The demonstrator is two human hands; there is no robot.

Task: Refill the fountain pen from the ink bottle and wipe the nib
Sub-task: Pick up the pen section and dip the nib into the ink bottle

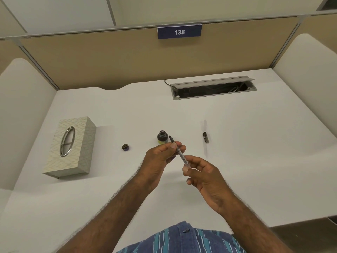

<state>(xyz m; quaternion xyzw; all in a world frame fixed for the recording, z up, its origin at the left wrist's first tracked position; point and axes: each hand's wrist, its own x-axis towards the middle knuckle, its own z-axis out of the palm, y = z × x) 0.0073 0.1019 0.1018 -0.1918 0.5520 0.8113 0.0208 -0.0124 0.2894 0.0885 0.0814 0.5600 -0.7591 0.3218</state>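
Both hands hold the fountain pen above the white desk. My left hand pinches its front part just behind the dark nib, which points up and away. My right hand grips the rear end with thumb and fingertips. The small ink bottle stands uncapped just beyond my left fingers, close to the nib. Its dark cap lies on the desk to the left. The pen's dark cap with clip lies to the right.
A patterned tissue box with an oval slot sits at the left. A recessed cable tray with its lid raised lies at the back. Beige partitions wall in the desk, with a sign reading 138.
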